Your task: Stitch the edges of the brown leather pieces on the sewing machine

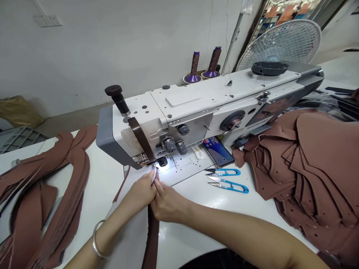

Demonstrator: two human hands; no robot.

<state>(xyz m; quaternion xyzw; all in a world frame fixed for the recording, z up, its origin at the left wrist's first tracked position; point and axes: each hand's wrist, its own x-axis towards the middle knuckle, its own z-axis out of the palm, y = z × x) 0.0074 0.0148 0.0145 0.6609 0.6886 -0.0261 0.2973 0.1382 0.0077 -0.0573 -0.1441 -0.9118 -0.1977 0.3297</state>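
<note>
Just in front of the lit needle area of a white sewing machine (193, 101), my two hands are close together on a brown leather strip (152, 239). My left hand (143, 189), with a silver bangle on its wrist, has its fingers closed on the strip near the presser foot. Touching it, my right hand (168, 201) pinches the strip from the right side. The strip hangs down from my hands toward the bottom edge of the view. Its end at the needle is partly hidden by my fingers.
Two blue thread snips (230, 185) and a phone (220, 152) lie right of my hands. Brown leather pieces (316, 168) are piled at the right, and long leather strips (75, 168) lie at the left. Thread spools (194, 67) and a fan (283, 45) stand behind the machine.
</note>
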